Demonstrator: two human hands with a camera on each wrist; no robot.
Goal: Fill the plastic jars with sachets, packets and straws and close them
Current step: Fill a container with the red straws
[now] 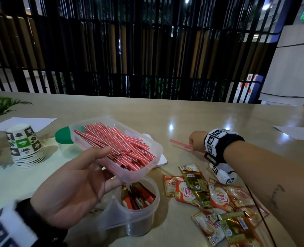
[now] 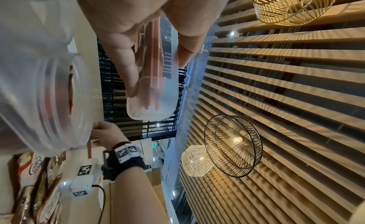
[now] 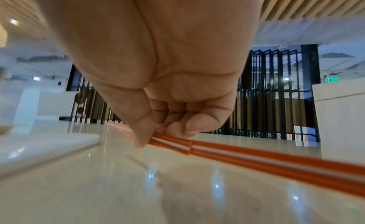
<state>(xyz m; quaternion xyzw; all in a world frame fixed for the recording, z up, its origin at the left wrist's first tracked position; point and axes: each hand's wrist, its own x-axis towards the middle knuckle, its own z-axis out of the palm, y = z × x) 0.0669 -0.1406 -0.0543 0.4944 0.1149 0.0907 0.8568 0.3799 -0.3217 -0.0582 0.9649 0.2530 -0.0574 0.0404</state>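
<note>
In the head view, the left hand (image 1: 72,184) is in the lower left of the frame, palm up, with fingers curled under and around the rectangular container (image 1: 153,148). This container is held tilted above the table (image 1: 218,118) and it is full of red and white straws (image 1: 115,145). Directly below it, in the lower centre, stands the round jar (image 1: 135,221), open, with some sachets upright inside. The right hand (image 1: 197,141) is at the centre right, closed on a few loose straws (image 1: 179,143) low over the table. The coffee packets (image 1: 218,196) lie scattered in the lower right. A stack of paper cups (image 1: 25,145) is at the left, and a green lid (image 1: 64,136) behind the container.

In the left wrist view, the thumb and fingers (image 2: 126,58) hold the translucent container wall at the upper centre.

In the right wrist view, the thumb and fingertips (image 3: 195,125) pinch the straws near their middle.

I think the straws are very light, thin and smooth, so they slip and roll easily; it is better to take them as a bundle at the middle, not too strongly because they can bend
</note>
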